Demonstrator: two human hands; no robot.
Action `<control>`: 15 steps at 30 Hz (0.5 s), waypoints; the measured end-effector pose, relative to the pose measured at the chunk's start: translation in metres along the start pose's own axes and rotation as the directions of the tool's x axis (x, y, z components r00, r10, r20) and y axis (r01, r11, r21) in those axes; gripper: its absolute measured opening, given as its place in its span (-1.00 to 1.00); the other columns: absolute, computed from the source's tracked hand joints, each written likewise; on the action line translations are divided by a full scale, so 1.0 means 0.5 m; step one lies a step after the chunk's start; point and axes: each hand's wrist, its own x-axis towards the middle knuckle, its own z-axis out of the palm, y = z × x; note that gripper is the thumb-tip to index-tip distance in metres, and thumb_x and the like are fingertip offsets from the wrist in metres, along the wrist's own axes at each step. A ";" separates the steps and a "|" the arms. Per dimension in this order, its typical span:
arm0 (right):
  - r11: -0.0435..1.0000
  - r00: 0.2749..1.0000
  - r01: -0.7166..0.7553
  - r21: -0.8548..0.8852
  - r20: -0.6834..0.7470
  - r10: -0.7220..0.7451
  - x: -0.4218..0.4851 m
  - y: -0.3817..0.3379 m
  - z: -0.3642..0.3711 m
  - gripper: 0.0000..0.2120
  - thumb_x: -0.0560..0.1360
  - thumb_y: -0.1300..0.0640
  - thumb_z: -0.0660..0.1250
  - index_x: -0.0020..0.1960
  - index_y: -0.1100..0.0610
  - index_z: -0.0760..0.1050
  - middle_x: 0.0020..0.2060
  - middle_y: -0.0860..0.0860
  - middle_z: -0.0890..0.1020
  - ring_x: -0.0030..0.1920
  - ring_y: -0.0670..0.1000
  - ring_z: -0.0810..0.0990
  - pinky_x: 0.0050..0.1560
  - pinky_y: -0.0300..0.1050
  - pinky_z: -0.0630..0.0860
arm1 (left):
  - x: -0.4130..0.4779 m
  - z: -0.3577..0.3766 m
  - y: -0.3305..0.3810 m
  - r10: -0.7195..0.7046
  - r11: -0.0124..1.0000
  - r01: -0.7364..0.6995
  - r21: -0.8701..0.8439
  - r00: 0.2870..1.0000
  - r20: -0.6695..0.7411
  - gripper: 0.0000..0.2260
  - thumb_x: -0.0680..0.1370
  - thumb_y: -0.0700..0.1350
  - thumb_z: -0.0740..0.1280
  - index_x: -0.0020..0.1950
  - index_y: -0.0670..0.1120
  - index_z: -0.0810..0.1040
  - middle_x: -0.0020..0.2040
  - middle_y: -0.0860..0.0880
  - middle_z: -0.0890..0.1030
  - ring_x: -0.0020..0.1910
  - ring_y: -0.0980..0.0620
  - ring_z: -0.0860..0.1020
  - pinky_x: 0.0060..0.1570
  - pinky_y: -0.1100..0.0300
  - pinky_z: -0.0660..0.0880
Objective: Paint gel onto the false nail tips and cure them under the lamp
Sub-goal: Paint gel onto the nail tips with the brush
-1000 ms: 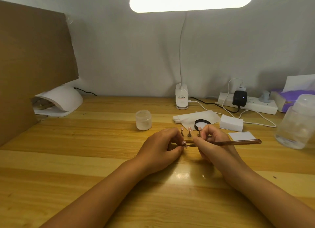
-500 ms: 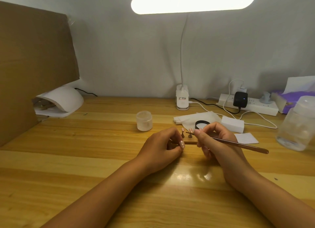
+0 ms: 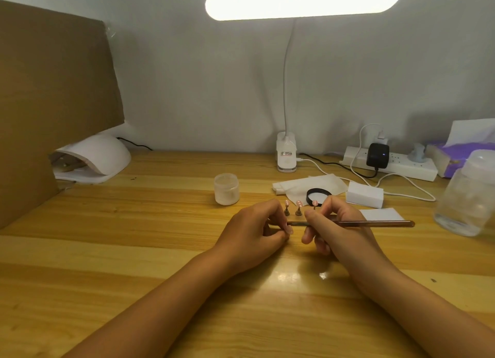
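Note:
Three pink nail tips on small stands (image 3: 298, 207) stand in a row on the wooden table (image 3: 134, 250), just behind my hands. My left hand (image 3: 251, 237) pinches something small between thumb and fingers; what it holds is mostly hidden. My right hand (image 3: 340, 229) grips a thin brown brush (image 3: 375, 223), lying level, its tip pointing left to my left fingertips. The white curing lamp (image 3: 93, 159) sits at the far left by the wall.
A frosted jar (image 3: 226, 188) stands left of the nail tips. A black lid (image 3: 318, 194) lies on a white wipe (image 3: 308, 184). A white block (image 3: 364, 194), power strip (image 3: 393, 166), clear bottle (image 3: 468, 197), tissue box (image 3: 460, 154), desk lamp (image 3: 286, 154) and cardboard (image 3: 40, 103) surround.
The brush was raised and angled away half a second ago; it is now level again with its tip back at my left fingertips. My left hand has stayed in place.

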 end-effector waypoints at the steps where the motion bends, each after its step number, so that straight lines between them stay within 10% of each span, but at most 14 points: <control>1: 1.000 1.000 0.000 -0.013 0.002 0.000 0.000 0.000 0.001 -0.78 0.56 0.06 0.32 -0.15 0.18 0.41 -0.38 0.11 0.67 -0.51 -0.09 0.47 -0.49 -0.26 0.41 | 0.000 0.000 0.001 0.004 1.000 -0.004 0.008 1.000 -0.002 -0.80 0.50 -0.17 0.43 -0.17 0.10 0.48 -0.22 0.23 0.57 -0.28 0.31 0.49 -0.28 0.34 0.31; 15: 1.000 0.999 -0.011 -0.028 -0.037 0.010 0.006 0.008 -0.003 -0.85 0.52 0.21 0.33 -0.20 0.20 0.42 -0.53 0.04 0.56 -0.56 -0.13 0.44 -0.55 -0.32 0.34 | 0.000 -0.002 0.000 -0.025 1.000 0.025 -0.013 1.000 0.011 -0.85 0.50 -0.16 0.45 -0.14 0.07 0.53 -0.14 0.16 0.60 -0.27 0.31 0.49 -0.28 0.38 0.31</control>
